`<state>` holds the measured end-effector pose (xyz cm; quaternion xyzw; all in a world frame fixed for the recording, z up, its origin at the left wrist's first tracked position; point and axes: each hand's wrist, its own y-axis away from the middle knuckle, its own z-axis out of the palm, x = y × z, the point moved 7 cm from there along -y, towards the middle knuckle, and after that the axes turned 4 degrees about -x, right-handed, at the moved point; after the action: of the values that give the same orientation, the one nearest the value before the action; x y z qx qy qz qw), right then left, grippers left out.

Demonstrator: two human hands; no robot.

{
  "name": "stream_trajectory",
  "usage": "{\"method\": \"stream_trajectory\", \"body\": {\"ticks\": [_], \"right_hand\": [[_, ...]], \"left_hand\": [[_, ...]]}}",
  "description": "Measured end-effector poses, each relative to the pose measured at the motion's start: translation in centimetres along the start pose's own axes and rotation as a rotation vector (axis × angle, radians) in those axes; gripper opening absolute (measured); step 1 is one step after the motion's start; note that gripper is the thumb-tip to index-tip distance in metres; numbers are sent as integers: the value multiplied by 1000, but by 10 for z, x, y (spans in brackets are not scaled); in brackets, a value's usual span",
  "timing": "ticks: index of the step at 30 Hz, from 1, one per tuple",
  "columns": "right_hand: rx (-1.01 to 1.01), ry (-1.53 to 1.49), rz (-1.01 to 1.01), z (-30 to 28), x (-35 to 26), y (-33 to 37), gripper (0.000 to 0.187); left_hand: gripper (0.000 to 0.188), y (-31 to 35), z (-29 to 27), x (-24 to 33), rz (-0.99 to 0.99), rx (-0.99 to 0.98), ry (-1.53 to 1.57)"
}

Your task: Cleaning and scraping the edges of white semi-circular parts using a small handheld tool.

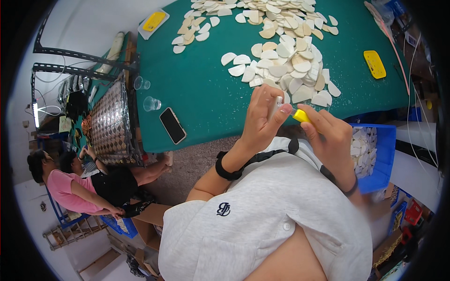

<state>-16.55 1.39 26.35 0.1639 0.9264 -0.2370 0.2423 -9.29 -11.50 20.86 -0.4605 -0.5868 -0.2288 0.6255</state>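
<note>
Close in front of my body, my left hand (262, 114) pinches a white half-round piece (278, 103) between thumb and fingers. My right hand (332, 138) is closed round a small yellow-handled tool (301, 116). The tool's thin tip reaches toward my left thumb and the white piece; what kind of blade it has is too small to tell. Just beyond both hands, a heap of white and cream half-round pieces (295, 65) lies on the green table (197, 89). Small white crumbs are scattered around that heap.
More half-round pieces (272, 16) spread along the far side. A phone (173, 125) and a clear cup (151, 103) lie at the left edge, a yellow tray (374, 64) at right. Beside my right arm stands a blue bin (385, 159) of pieces. Two people sit at left.
</note>
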Motion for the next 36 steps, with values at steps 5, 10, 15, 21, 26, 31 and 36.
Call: {"method": "stream_trajectory", "body": {"ticks": [5, 10, 15, 21, 26, 31, 36], "right_hand": [[-29, 7, 13, 2, -2, -1, 27], [-13, 45, 14, 3, -6, -1, 28], [119, -14, 76, 7, 6, 3, 27], [149, -146, 120, 3, 11, 5, 25], [110, -144, 112, 3, 13, 10, 26], [39, -109, 83, -6, 13, 15, 27], [45, -52, 50, -24, 20, 27, 28]], "left_hand": [[21, 2, -3, -6, -51, 38, 89], [22, 5, -7, -5, -37, 63, 25], [20, 2, -4, 0, -11, 24, -8], [27, 5, 1, -26, -361, -82, 578], [31, 5, 10, -32, -393, -164, 864], [37, 4, 24, -9, -305, -104, 445], [30, 2, 45, -2, -131, -156, 87]]}}
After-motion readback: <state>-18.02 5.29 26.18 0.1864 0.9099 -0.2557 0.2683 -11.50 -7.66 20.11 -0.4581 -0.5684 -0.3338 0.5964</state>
